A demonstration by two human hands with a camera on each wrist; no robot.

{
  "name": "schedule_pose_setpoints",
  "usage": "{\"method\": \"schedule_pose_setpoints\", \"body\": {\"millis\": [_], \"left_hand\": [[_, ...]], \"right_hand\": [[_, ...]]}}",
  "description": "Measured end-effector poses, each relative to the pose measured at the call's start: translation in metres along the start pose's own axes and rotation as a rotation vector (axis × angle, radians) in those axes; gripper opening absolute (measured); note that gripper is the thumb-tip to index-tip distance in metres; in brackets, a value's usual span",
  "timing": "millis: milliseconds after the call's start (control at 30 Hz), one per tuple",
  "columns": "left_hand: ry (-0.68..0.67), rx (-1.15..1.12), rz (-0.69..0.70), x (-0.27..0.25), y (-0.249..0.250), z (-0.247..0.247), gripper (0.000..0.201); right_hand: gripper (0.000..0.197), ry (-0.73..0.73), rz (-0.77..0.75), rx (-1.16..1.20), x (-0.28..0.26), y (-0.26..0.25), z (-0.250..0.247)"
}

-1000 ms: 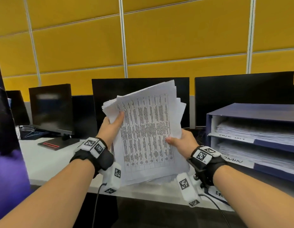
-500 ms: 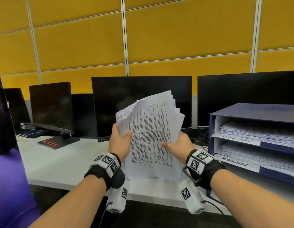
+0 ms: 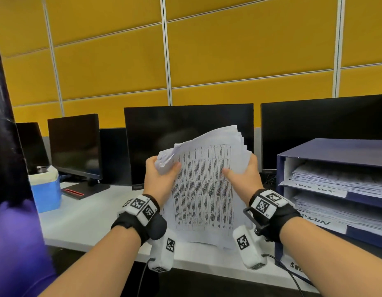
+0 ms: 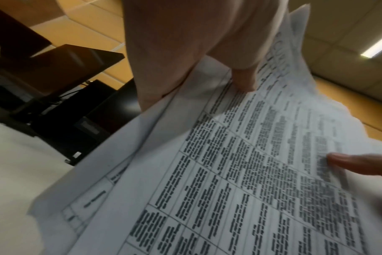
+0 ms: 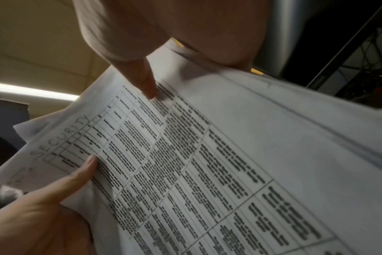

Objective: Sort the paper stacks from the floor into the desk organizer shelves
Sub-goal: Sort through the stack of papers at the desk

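- Upright between both hands: paper stack (image 3: pixel 204 189), bottom edge down on white desk (image 3: pixel 83 221), top sheets fanned and curled.
- Left hand (image 3: pixel 159 181) clamped on the stack's left edge, thumb pressed on the printed front, fingers behind, upper left corner crumpled under the grip.
- Right hand (image 3: pixel 243 179) clamped on the right edge likewise, thumb on the front page, fingers wrapped behind.
- Top sheet printed with a ruled table of dense text; handwritten "SECURITY" along its head in the right wrist view (image 5: pixel 61 136).
- Just right of the stack, apart from it: navy desk organizer (image 3: pixel 335 151), two shelves in view already loaded with papers, lower shelf label reading "ADMIN", upper label too blurred to read.
- Behind the stack: black monitor (image 3: pixel 185 129), screen dark; more dark monitors to either side.
- Far left on the desk: blue bin (image 3: pixel 46 189) with a white liner.
- Backdrop of yellow wall panels (image 3: pixel 228 50).
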State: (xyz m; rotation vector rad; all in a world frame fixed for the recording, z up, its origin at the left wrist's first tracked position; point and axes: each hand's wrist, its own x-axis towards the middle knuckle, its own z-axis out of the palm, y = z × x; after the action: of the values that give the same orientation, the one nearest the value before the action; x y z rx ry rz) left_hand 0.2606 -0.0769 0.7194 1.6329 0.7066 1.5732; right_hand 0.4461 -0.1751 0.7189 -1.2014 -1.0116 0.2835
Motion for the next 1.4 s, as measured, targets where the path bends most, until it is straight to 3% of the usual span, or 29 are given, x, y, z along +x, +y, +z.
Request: {"method": "schedule_pose_setpoints", "body": {"millis": [100, 267, 333, 433, 500, 567, 733, 900, 1033, 1100, 1200, 1400], "left_hand": [[-0.072, -0.013, -0.101, 0.000, -0.003, -0.007, 0.019], [0.098, -0.062, -0.052, 0.004, 0.004, -0.001, 0.007], [0.137, -0.050, -0.048, 0.000, 0.004, 0.000, 0.020], [0.064, 0.002, -0.106, -0.007, -0.002, -0.001, 0.048], [0.045, -0.012, -0.118, -0.006, -0.001, -0.004, 0.054], [0.053, -0.041, -0.120, -0.002, 0.002, -0.006, 0.047], [0.097, 0.028, -0.035, -0.004, 0.008, 0.003, 0.007], [0.208, -0.011, 0.014, -0.010, 0.016, 0.012, 0.015], [0.095, 0.032, -0.116, -0.014, 0.006, 0.007, 0.054], [0.071, 0.018, -0.143, -0.012, 0.003, 0.000, 0.053], [-0.004, 0.029, -0.108, -0.012, 0.009, -0.007, 0.043], [-0.017, 0.083, -0.062, -0.019, 0.016, -0.013, 0.049]], "right_hand": [[0.059, -0.001, 0.001, -0.017, 0.001, -0.003, 0.000], [0.038, 0.047, -0.085, 0.025, 0.008, -0.019, 0.007], [0.037, 0.035, -0.081, 0.035, 0.009, -0.021, 0.010], [0.050, 0.031, -0.069, -0.009, 0.009, -0.016, 0.010], [0.057, 0.062, -0.066, 0.007, 0.010, -0.015, 0.009], [0.053, 0.055, -0.074, -0.004, 0.010, -0.017, 0.007], [0.029, -0.005, -0.200, -0.147, 0.006, -0.022, 0.010], [0.018, 0.086, -0.271, -0.080, 0.006, -0.029, 0.016], [0.047, 0.160, -0.142, -0.058, 0.005, -0.021, 0.011], [0.052, 0.173, -0.098, 0.003, 0.003, -0.018, 0.004], [0.040, 0.098, -0.082, -0.024, 0.000, -0.015, -0.003], [0.031, 0.016, -0.113, -0.038, -0.010, -0.016, -0.012]]}}
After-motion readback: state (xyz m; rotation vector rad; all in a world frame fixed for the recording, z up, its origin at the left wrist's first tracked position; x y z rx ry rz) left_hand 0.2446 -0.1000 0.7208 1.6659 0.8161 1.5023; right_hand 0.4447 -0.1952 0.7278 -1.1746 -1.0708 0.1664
